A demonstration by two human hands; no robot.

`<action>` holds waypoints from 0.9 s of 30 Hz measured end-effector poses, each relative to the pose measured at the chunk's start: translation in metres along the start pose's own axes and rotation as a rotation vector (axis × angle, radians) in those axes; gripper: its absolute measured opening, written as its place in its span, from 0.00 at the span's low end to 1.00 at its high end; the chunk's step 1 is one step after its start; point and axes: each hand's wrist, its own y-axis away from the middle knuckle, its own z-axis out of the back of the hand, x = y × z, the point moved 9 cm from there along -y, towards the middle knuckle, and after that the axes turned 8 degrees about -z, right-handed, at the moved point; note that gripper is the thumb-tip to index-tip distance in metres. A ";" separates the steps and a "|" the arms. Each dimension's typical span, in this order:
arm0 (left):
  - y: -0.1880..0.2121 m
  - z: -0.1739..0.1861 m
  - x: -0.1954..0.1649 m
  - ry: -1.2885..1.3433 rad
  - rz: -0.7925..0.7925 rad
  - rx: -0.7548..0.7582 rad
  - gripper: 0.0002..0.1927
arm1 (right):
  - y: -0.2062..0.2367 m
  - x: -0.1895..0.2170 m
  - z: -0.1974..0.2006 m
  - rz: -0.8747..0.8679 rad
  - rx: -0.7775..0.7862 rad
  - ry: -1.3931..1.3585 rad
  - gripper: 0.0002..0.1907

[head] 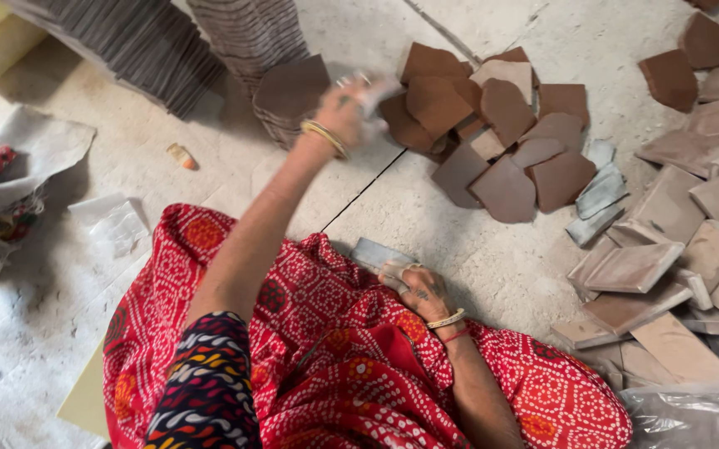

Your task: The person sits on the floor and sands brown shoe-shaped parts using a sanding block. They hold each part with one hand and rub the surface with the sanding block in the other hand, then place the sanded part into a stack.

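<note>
Here the left hand (351, 108) stretches forward, its grip blurred beyond telling, while the right hand (422, 291) pinches a grey tile (376, 254).

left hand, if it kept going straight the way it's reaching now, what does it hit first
Probably the short stack of brown tiles just beyond the left hand; the hand is motion-blurred and depth is unclear, so it may pass above it.
</note>
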 end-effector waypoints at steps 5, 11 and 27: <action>-0.061 -0.067 -0.036 0.162 0.144 0.079 0.50 | 0.005 -0.009 0.000 0.266 -0.066 -0.481 0.22; -0.128 -0.089 -0.045 -0.099 0.157 0.209 0.66 | 0.013 0.020 0.016 0.460 -0.252 0.032 0.23; -0.051 -0.103 -0.052 -0.113 0.066 0.268 0.45 | 0.001 0.030 0.020 0.275 -0.375 0.317 0.17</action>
